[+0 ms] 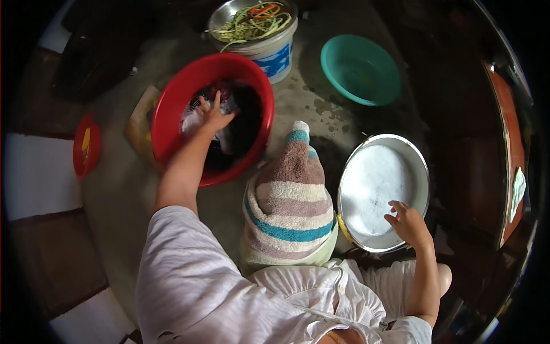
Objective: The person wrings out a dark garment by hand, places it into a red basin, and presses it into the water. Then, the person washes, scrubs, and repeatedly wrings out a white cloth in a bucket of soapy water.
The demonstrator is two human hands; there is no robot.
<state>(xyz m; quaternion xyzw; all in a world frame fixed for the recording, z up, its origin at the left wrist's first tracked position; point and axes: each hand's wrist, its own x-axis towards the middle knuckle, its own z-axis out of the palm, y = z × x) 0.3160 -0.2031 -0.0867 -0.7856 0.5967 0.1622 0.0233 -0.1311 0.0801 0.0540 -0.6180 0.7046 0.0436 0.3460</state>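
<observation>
Red basin (171, 117): contents (226, 139) indistinct, partly behind left hand (214, 116).

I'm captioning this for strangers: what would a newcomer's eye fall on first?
Probably the red basin at upper left, with the left hand inside it. Then the striped towel at center, and the metal basin on the right, holding what looks like white foam, with the right hand over it.

Beyond left hand (216, 117): white bucket (282, 64), metal bowl (219, 20) of green vegetables (247, 27) on top. Beyond right hand (409, 223): green basin (364, 71). Between both: striped towel (291, 200), peaked. Well left of left hand: small red dish (80, 157)
</observation>
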